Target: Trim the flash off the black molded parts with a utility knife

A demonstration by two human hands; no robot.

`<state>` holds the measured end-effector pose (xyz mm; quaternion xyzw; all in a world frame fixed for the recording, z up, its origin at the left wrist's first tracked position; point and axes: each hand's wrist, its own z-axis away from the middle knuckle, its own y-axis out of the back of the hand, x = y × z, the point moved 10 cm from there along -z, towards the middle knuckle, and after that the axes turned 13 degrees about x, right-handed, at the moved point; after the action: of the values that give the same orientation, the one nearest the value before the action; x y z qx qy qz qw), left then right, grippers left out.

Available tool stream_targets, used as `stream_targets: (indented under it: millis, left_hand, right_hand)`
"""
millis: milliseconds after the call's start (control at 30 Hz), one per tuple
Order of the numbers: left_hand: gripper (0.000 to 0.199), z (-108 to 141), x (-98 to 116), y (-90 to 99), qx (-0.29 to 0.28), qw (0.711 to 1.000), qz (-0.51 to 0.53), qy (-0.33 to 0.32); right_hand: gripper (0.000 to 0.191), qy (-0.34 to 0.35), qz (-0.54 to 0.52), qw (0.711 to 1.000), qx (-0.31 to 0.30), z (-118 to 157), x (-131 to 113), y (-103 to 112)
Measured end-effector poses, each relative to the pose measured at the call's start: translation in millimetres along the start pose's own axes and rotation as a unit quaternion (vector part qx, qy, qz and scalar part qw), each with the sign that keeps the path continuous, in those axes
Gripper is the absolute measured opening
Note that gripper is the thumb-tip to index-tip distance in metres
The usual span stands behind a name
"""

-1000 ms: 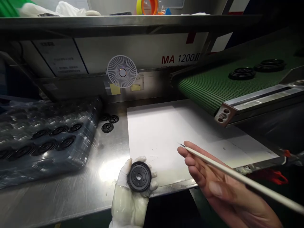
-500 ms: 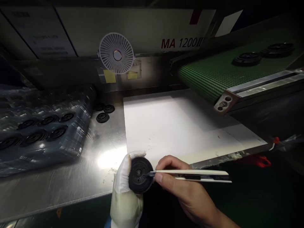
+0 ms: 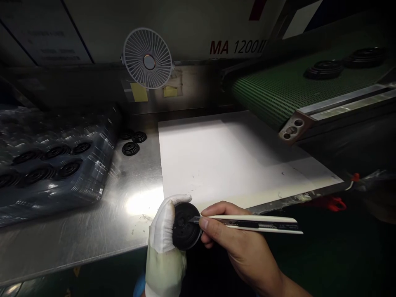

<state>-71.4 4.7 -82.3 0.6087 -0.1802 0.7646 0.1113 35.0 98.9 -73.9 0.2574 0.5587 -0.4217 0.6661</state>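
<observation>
Gloved left hand (image 3: pixel 163 231) grips black disc (image 3: pixel 187 227), lower center; bare right hand (image 3: pixel 238 243) pinches utility knife (image 3: pixel 253 224), blade tip (image 3: pixel 194 220) touching disc.

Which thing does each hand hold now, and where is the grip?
The gloved left hand grips a black disc by its rim; the bare right hand grips a white utility knife by the handle, near the blade.
</observation>
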Motion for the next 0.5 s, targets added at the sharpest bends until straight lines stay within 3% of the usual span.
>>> stream_targets:
  millis: [233, 500]
  left_hand:
    - [0.031, -0.3, -0.3, 4.1, -0.02, 0.997, -0.056, -0.049]
    - [0.021, 0.6, 17.0, 2.3, 0.011, 0.995, -0.081, -0.054]
  right_hand:
    - [0.021, -0.003, 0.005, 1.0, -0.001, 1.3, -2.2, -1.6]
    - [0.02, -0.008, 0.012, 1.0, -0.007, 1.9, 0.8, -2.3]
